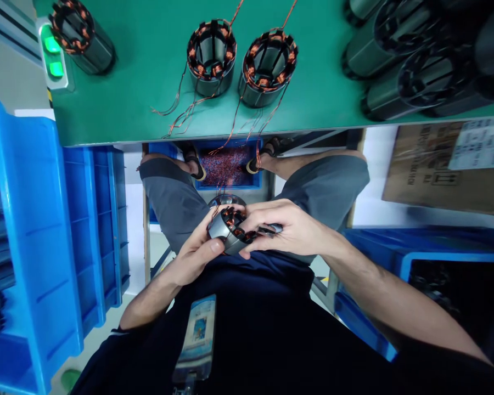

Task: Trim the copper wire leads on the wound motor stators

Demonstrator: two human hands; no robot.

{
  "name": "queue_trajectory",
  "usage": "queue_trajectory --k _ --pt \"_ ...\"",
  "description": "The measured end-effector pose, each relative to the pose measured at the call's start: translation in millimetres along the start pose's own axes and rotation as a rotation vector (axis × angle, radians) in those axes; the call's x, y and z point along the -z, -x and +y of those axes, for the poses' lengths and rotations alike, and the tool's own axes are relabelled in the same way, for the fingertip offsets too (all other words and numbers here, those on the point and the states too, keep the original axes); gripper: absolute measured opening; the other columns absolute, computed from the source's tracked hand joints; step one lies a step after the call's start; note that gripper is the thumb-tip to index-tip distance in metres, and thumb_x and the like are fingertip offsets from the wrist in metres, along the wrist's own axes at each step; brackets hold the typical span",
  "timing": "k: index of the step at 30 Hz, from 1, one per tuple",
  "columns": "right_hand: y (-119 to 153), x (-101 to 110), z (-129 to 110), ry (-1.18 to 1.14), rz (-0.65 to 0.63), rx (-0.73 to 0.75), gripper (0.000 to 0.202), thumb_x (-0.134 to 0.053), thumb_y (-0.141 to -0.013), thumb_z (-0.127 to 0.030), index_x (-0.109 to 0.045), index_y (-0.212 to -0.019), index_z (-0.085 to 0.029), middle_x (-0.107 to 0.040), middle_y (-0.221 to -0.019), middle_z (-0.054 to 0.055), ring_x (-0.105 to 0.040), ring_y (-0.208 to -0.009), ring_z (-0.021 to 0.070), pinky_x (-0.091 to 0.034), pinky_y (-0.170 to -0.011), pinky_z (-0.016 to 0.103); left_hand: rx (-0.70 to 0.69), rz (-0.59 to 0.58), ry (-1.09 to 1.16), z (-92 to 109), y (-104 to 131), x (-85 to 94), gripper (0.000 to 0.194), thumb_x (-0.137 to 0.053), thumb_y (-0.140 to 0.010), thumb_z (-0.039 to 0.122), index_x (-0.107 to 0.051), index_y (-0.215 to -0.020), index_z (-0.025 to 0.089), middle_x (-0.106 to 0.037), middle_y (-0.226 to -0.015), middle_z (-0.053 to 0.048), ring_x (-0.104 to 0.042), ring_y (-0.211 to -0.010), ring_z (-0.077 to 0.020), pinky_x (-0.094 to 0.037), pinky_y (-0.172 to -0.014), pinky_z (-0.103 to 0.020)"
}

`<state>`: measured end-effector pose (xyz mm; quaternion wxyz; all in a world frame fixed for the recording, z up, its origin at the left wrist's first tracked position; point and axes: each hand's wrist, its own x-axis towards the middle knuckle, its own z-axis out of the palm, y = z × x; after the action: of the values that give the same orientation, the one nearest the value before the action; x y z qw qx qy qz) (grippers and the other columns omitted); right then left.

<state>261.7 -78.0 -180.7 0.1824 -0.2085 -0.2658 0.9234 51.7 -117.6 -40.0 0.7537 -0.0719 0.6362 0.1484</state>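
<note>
Over the lap, my left hand (197,253) is wrapped round a dark metal stator (227,235) with copper windings at its open end. My right hand (286,225) is at that end, its fingers closed round a small dark tool (270,229) that looks like pliers or cutters; its tip is hidden by the fingers and the stator. Thin copper wires rise from behind the held stator. On the green table, a wound stator (214,82) and another stator (260,96) stand side by side, loose wire ends hanging toward the table's front edge.
Another stator (93,52) stands at the left of the green table (148,66), beside a switch box (55,55) with green lights. More stators (395,93) lie at the right. Blue crates (41,230) flank the left side, and a cardboard box (436,186) is at right.
</note>
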Motion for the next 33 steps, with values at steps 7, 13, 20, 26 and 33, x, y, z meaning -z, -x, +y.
queue_trajectory --k 7,13,20,26,33 --pt "0.1 -17.7 -16.6 0.037 0.379 -0.144 0.047 -0.100 -0.088 -0.052 -0.085 -0.124 -0.025 -0.055 -0.071 -0.007 -0.056 -0.065 0.0125 -0.054 -0.071 0.029 -0.142 0.102 -0.151 -0.3 -8.9 -2.2 0.062 -0.077 -0.106 0.059 -0.063 -0.159 0.032 -0.068 -0.157 -0.012 -0.068 -0.145 -0.0353 -0.057 -0.126 -0.054" --pt "-5.5 -38.5 -21.7 -0.060 0.502 -0.168 0.017 -0.087 -0.101 -0.040 -0.083 -0.097 -0.024 -0.057 -0.070 -0.004 -0.052 -0.063 0.0122 -0.047 -0.061 0.028 -0.255 0.199 -0.284 1.8 -16.3 -12.1 0.054 -0.081 -0.105 0.052 -0.067 -0.152 0.030 -0.072 -0.142 -0.010 -0.073 -0.126 -0.0270 -0.065 -0.107 -0.039" --pt "10.1 -35.1 -28.8 0.089 0.501 -0.307 0.027 -0.078 -0.106 -0.040 -0.069 -0.128 -0.026 -0.063 -0.084 -0.003 -0.060 -0.069 0.0153 -0.056 -0.068 0.031 -0.230 0.270 -0.170 -5.6 -15.8 -14.9 0.049 -0.076 -0.107 0.056 -0.067 -0.147 0.029 -0.071 -0.131 -0.008 -0.074 -0.100 -0.0213 -0.068 -0.093 -0.037" --pt "32.2 -17.1 -43.8 0.524 0.152 -0.294 0.038 -0.064 -0.105 -0.016 -0.067 -0.141 -0.028 -0.075 -0.114 0.006 -0.075 -0.098 0.0216 -0.064 -0.089 0.035 -0.210 0.267 -0.180 -0.3 -11.2 -9.0 0.052 -0.076 -0.106 0.056 -0.067 -0.150 0.030 -0.070 -0.134 -0.010 -0.074 -0.100 -0.0227 -0.069 -0.085 -0.036" --pt "28.9 -12.0 -52.8 0.624 0.093 -0.248 0.062 -0.062 -0.105 -0.012 -0.062 -0.164 -0.032 -0.075 -0.122 0.007 -0.076 -0.113 0.0245 -0.067 -0.108 0.043 -0.261 0.264 -0.259 2.2 -8.2 -6.6 0.051 -0.078 -0.106 0.054 -0.069 -0.150 0.030 -0.071 -0.138 -0.009 -0.074 -0.120 -0.0250 -0.067 -0.102 -0.036"
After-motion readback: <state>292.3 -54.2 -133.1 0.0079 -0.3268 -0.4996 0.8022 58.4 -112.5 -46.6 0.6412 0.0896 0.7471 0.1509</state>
